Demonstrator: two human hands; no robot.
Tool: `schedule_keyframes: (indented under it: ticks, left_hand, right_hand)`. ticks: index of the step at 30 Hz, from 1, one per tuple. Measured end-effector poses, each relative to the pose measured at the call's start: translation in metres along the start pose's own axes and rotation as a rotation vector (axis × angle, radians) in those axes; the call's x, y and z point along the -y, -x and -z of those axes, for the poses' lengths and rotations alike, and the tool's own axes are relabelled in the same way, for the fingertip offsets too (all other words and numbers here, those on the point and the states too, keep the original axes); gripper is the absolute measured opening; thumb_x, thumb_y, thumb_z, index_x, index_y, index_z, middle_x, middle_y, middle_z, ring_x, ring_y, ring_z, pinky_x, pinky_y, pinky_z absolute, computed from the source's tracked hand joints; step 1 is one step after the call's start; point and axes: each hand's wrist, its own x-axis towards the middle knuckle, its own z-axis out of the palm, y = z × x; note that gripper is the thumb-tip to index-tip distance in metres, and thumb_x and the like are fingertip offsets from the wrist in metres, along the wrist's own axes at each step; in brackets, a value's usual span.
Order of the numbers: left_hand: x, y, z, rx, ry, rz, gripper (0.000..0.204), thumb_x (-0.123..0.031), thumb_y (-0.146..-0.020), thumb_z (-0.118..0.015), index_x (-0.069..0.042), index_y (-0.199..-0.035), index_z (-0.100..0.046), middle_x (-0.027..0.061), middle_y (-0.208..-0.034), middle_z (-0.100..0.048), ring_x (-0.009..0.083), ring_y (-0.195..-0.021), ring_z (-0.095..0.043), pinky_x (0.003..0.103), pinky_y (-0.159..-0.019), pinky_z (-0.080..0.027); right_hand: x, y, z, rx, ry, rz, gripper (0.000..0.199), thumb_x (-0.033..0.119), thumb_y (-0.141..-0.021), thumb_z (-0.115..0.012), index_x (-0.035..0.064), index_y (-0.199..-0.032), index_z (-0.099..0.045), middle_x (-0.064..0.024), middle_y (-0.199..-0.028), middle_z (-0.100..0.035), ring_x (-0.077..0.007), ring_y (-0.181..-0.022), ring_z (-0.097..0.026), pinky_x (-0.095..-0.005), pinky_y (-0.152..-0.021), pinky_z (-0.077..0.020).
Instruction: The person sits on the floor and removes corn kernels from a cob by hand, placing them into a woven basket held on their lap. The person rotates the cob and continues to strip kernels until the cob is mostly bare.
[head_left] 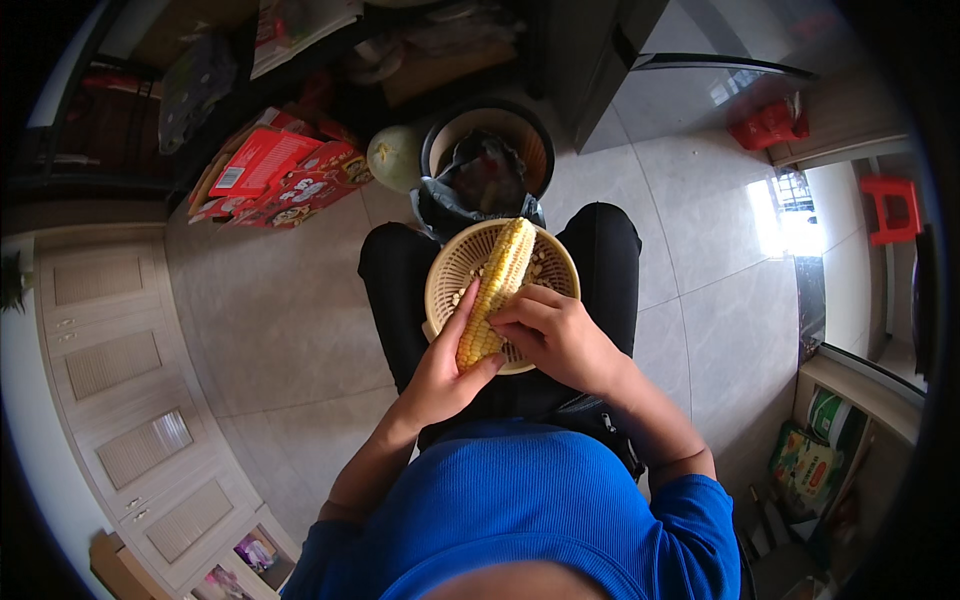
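Note:
An ear of corn [497, 285] with yellow kernels slants over a tan slotted plastic basket [436, 290] on my lap. My left hand [447, 365] is closed round its lower end, thumb on the near side and fingers along the left. Against the ear's right side press the bent, pinched fingers of my right hand [562, 338]. A pale strip without kernels runs along the cob near them. Loose kernels [538, 268] lie in the basket on both sides of the ear. Whatever sits between my right fingertips is too small to make out beyond the ear itself.
Just beyond the basket stands a round bin [540, 150] lined with a dark bag [485, 180]. A pale green melon [394, 158] and a red cardboard box [275, 170] are left of it. Cabinets [130, 370] line the left wall; a red stool [890, 210] is far right.

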Motion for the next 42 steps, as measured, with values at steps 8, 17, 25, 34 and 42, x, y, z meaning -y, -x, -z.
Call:
schedule_keyframes:
  ticks: [8, 17, 25, 34, 42]
  left_hand:
    - [-0.001, -0.001, 0.001, -0.086, 0.575, 0.221, 0.070, 0.002, -0.082, -0.054, -0.002, -0.139, -0.013, 0.0110, -0.128, -0.037, 0.0152, -0.111, -0.043, 0.027, -0.093, -0.038]
    - [-0.002, -0.002, 0.001, -0.173, 0.203, -0.007, 0.070, 0.003, -0.081, -0.053, -0.002, -0.139, -0.014, 0.0122, -0.128, -0.038, 0.0173, -0.113, -0.043, 0.028, -0.093, -0.037]
    - [-0.006, -0.002, -0.002, -0.122, -0.278, -0.064, 0.073, 0.007, -0.077, -0.052, 0.000, -0.138, -0.013, 0.0214, -0.136, -0.028, 0.0297, -0.125, -0.033, 0.035, -0.102, -0.028]
    - [-0.007, 0.000, -0.008, -0.154, -0.248, -0.077, 0.073, 0.006, -0.076, -0.052, 0.000, -0.138, -0.013, 0.0227, -0.136, -0.027, 0.0314, -0.126, -0.030, 0.036, -0.103, -0.027]
    - [-0.008, 0.000, -0.005, -0.107, -0.170, -0.030, 0.074, 0.007, -0.076, -0.053, 0.000, -0.138, -0.013, 0.0222, -0.136, -0.027, 0.0299, -0.126, -0.030, 0.035, -0.103, -0.027]
  right_hand:
    - [-0.008, 0.006, -0.021, -0.166, 0.001, 0.033, 0.014, -0.001, -0.075, -0.059, -0.0006, -0.088, -0.053, -0.0145, -0.081, -0.053, -0.0306, -0.072, -0.057, -0.0351, -0.063, -0.0474]
    - [-0.018, 0.007, -0.014, -0.104, -0.976, -0.446, 0.007, 0.005, -0.089, -0.047, 0.0006, -0.092, -0.050, -0.0050, -0.092, -0.057, -0.0076, -0.082, -0.055, -0.0213, -0.071, -0.0454]
    - [-0.011, -0.001, -0.020, -0.040, -0.569, -0.370, 0.016, 0.012, -0.084, -0.061, 0.0004, -0.093, -0.057, 0.0013, -0.082, -0.057, -0.0034, -0.076, -0.053, -0.0181, -0.067, -0.0448]
    - [-0.016, 0.001, -0.029, -0.175, -0.775, -0.385, 0.016, 0.012, -0.082, -0.063, -0.0022, -0.089, -0.060, -0.0033, -0.075, -0.060, -0.0054, -0.069, -0.055, -0.0207, -0.063, -0.0466]
    - [-0.010, -0.003, -0.011, -0.057, -0.314, -0.266, 0.015, 0.010, -0.078, -0.066, -0.0008, -0.087, -0.063, -0.0092, -0.076, -0.062, -0.0143, -0.067, -0.060, -0.0254, -0.062, -0.0482]
